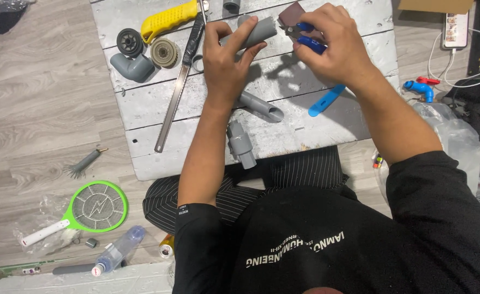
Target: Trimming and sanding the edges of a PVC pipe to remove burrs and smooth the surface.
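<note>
left hand (pixel 226 54) gripping grey pipe (pixel 253 32)

A single head-worn camera is looking steeply down from above the seated person, close in, facing forward over a black-shirted chest and lap onto the white wooden board (pixel 327 128), with grey plank floor (pixel 33 109) showing at both sides

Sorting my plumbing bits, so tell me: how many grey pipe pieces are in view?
5: one in the left hand pipe, elbow far left, angled piece, fitting at near edge, stub at top. Others may be hidden.
</note>
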